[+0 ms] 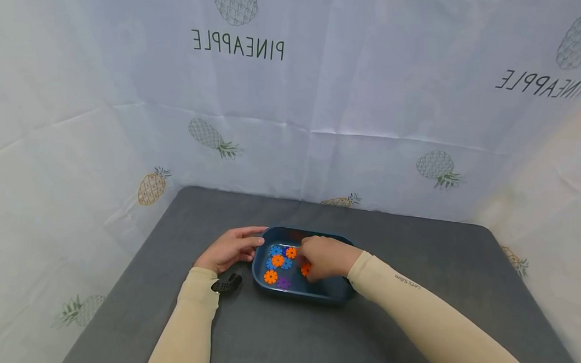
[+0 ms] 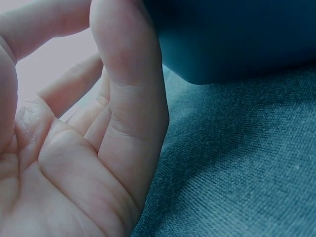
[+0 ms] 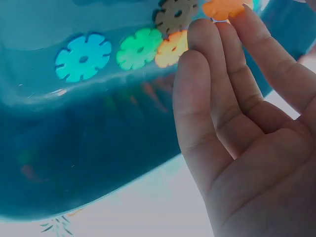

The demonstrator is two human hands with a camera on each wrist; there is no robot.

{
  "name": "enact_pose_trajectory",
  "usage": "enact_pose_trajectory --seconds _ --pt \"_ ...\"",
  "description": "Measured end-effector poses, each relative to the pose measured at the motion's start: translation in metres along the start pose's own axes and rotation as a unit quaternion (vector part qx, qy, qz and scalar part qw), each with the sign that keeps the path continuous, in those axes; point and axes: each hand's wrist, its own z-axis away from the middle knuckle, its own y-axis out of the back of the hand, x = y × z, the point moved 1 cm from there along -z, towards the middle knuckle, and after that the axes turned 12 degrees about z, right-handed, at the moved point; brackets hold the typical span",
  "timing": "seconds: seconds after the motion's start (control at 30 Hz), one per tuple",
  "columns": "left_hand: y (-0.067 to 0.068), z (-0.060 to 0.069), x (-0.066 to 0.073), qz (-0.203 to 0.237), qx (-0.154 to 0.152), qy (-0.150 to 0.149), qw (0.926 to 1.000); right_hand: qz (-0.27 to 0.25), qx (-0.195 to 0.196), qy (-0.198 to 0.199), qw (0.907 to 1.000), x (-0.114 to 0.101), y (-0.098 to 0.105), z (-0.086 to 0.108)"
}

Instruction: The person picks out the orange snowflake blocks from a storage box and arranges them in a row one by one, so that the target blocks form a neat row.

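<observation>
A dark blue tray [image 1: 296,295] with rounded corners lies on the table, holding notched plastic discs in orange, blue and purple. My left hand [image 1: 231,249] grips its left end, thumb at the rim; in the left wrist view a bent finger [image 2: 131,94] touches the tray's outer wall [image 2: 212,44]. My right hand [image 1: 328,257] reaches inside over the right part, fingers bent downward. In the right wrist view its fingertips meet an orange notched disc [image 3: 224,7]; the thumb's contact is hidden. A blue disc [image 3: 83,58] and a green disc [image 3: 139,49] lie nearby in the tray.
The grey table [image 1: 282,334] extends around the tray. A white curtain [image 1: 374,98] with pineapple prints hangs behind and at both sides. A black strap device [image 1: 227,283] sits at my left wrist, beside the tray's left wall.
</observation>
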Motion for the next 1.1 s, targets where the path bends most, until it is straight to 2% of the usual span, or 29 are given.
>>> enact_pose_trajectory --seconds 0.13,0.4,0.67,1.1 --pt "0.000 0.002 0.000 -0.002 -0.006 0.002 1.0000 -0.024 0.009 -0.002 0.9997 0.008 0.005 0.006" --pt "-0.002 0.000 -0.001 0.000 -0.003 0.001 1.0000 -0.063 0.057 -0.008 0.9963 0.024 0.019 0.021" --pt "-0.003 0.000 -0.001 -0.004 -0.002 0.000 1.0000 -0.108 0.088 -0.021 0.9900 0.031 0.019 0.030" --pt "-0.002 -0.001 0.000 -0.005 0.009 0.003 0.9999 -0.205 0.139 -0.068 0.9664 0.058 0.007 0.056"
